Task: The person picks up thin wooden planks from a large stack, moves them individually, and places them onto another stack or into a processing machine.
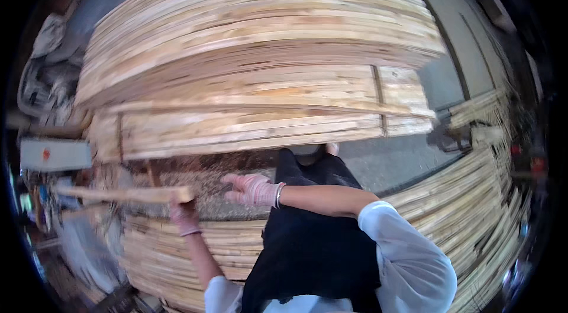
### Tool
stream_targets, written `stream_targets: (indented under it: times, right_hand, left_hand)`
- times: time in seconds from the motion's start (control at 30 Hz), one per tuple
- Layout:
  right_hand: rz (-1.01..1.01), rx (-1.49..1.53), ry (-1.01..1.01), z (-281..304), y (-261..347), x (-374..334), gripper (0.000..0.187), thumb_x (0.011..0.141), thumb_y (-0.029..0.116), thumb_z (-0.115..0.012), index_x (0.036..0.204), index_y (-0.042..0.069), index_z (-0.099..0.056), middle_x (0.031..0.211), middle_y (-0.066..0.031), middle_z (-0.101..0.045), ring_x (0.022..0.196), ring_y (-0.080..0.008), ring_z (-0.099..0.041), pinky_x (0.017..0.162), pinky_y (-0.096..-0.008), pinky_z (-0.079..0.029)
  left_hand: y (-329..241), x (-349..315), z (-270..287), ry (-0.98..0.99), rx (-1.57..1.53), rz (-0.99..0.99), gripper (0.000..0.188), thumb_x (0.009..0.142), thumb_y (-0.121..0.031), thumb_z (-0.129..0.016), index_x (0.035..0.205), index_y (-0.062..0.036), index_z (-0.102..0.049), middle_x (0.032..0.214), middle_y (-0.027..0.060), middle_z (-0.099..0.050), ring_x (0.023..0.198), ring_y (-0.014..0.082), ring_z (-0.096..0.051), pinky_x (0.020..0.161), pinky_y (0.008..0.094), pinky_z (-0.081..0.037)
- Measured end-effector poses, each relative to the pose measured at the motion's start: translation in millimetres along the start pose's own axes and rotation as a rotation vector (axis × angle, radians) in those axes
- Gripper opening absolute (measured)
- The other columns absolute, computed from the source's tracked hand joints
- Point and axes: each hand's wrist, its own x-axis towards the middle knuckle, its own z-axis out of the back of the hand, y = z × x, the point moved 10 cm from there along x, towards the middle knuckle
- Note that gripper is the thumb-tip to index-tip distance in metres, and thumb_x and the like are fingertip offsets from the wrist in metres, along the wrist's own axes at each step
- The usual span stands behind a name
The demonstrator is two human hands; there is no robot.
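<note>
In a pinkish work glove, my left hand (184,216) grips a wooden board (127,194) near its end, from below. That board runs off to the left, with its squared end turned toward my other hand. My right hand (253,190), gloved in pink and white with a band at the wrist, reaches left across my body. Its fingers are stretched out and apart, a short way right of the board's end, touching nothing. Ahead lies a low stack of boards (266,126), with one loose slat (278,108) lying lengthwise on it.
Behind the low stack rises a taller stack of boards (260,23). More long timber (455,194) lies along my right and behind me. A pale box with a red button (56,154) stands at the left. Wood chips (207,180) litter the ground between the stacks.
</note>
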Motion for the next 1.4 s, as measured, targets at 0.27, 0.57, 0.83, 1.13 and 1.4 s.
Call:
stream_targets:
  times: [0.27,0.57,0.83,1.13,1.4]
  right_hand:
    - [-0.522,-0.295,-0.069,149.7,-222.9,-85.2,0.051,0.083,0.043,-0.051,0.115,0.004,-0.060,0.109,-0.0198,-0.064,0.102,-0.0339,-0.061,0.089,-0.0417,-0.047]
    - [-0.936,-0.627,-0.298,351.4,-410.3,-191.0,0.037,0.082,0.033,-0.054,0.104,0.005,-0.063,0.104,-0.0136,-0.065,0.098,-0.0276,-0.063,0.080,-0.0396,-0.050]
    - [-0.882,-1.005,-0.164,403.2,-539.3,-205.7,0.014,0.080,0.014,-0.058,0.087,0.014,-0.070,0.090,-0.0073,-0.069,0.087,-0.0237,-0.066,0.077,-0.0385,-0.047]
    - [-0.676,-0.922,0.155,363.7,-390.5,-243.7,0.032,0.071,0.033,-0.070,0.089,0.006,-0.069,0.095,-0.0161,-0.068,0.091,-0.0308,-0.066,0.079,-0.0415,-0.052]
    - [-0.771,-0.335,0.358,213.3,-298.9,-382.7,0.070,0.061,0.056,-0.075,0.116,0.014,-0.062,0.104,-0.0099,-0.067,0.095,-0.0251,-0.065,0.084,-0.0382,-0.049]
  left_hand:
    - [-4.6,23.8,14.9,-0.448,-0.402,0.007,0.048,0.093,-0.046,-0.048,0.119,-0.0070,-0.052,0.116,0.0147,-0.059,0.103,0.0298,-0.059,0.092,0.0466,-0.049]
    - [311.4,-121.0,-111.0,-0.022,-0.124,0.856,0.036,0.089,-0.042,-0.045,0.072,-0.0109,-0.050,0.072,0.0022,-0.048,0.069,0.0193,-0.045,0.074,0.0359,-0.041]
    - [270.2,-128.0,-203.6,-0.074,0.001,0.737,0.033,0.090,-0.041,-0.054,0.090,-0.0086,-0.055,0.093,0.0049,-0.057,0.083,0.0227,-0.052,0.085,0.0403,-0.044]
    - [300.5,-125.6,-191.1,-0.104,-0.179,0.781,0.032,0.086,-0.039,-0.059,0.096,-0.0108,-0.049,0.084,0.0033,-0.049,0.070,0.0198,-0.047,0.075,0.0357,-0.047]
    - [318.0,-77.2,-232.7,0.294,-0.731,0.772,0.035,0.084,-0.039,-0.065,0.097,-0.0083,-0.054,0.091,0.0101,-0.056,0.087,0.0297,-0.056,0.082,0.0510,-0.048]
